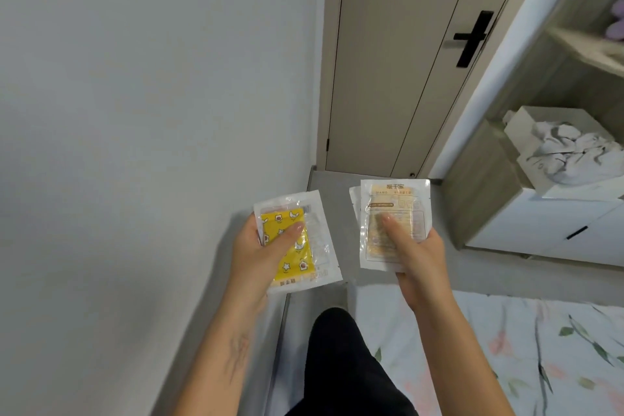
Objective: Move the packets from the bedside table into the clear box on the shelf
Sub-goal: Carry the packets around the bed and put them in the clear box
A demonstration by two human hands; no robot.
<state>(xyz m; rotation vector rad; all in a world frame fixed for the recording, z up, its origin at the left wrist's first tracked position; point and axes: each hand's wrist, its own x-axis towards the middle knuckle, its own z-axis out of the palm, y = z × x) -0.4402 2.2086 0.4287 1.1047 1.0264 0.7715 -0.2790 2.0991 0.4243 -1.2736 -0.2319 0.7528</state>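
Right now my left hand grips a packet with a yellow patterned insert, thumb pressed flat across its front and fingers curled behind it. At its upper left edge I can just make out the rim of another packet behind, though I cannot tell how many are stacked there. My right hand pinches a pale beige packet printed with some lettering at the top, thumb on its face, fingers underneath; a second white packet edge peeks out behind it on the left side. Both hands hold their packets up in front of me, well apart from each other, with the packets tilted slightly.

Below the hands, my leg in dark trousers shows, and to its right lies a bed with a floral cover. A grey floor runs between the hands toward a closed beige door with a black handle. A plain white wall fills the left side. On the right stands a shelf unit; on one shelf sits a white box holding crumpled pale cloth, with white drawers beneath.
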